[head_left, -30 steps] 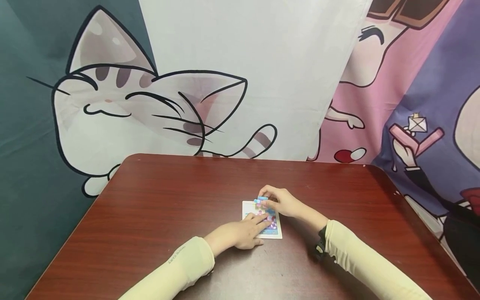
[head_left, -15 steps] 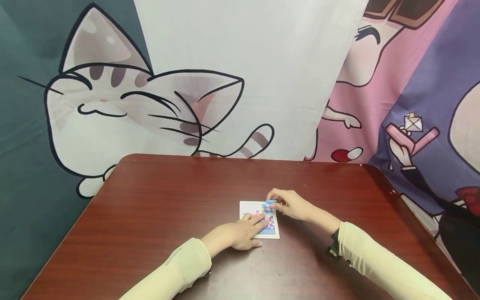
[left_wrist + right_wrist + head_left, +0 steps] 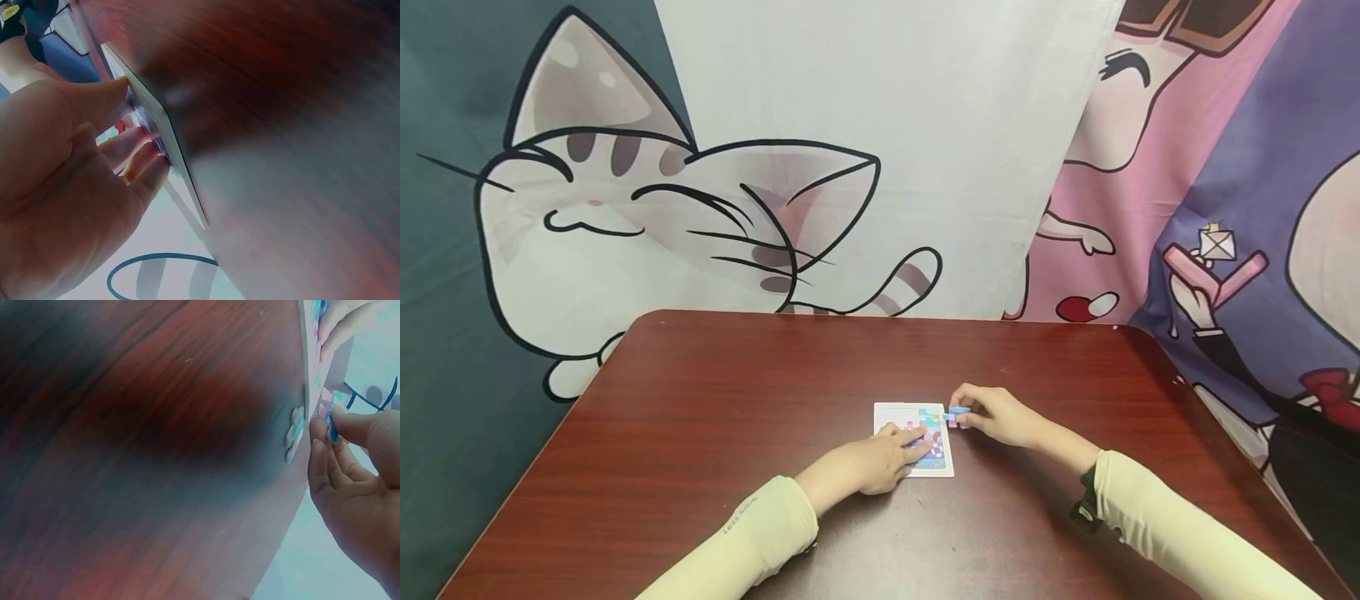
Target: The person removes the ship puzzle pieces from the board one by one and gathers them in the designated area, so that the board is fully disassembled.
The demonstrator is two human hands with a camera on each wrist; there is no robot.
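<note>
Your right hand (image 3: 998, 416) is pinching a small blue jigsaw piece (image 3: 959, 410), now right of the white-bordered rectangular board (image 3: 891, 411). Your left hand (image 3: 878, 462) is resting spread there.

High, forward head view; close wrist views; table (image 3: 737, 383) common.

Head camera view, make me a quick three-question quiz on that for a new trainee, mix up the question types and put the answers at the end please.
1. True or false: the left hand rests on the jigsaw puzzle board.
2. Fill in the blank: the right hand pinches a small, partly blue ____.
3. Multiple choice: seen from the person's side, where is the right hand?
A) left of the board
B) underneath the board
C) right of the board

Key: 1. True. 2. Puzzle piece. 3. C.
</note>
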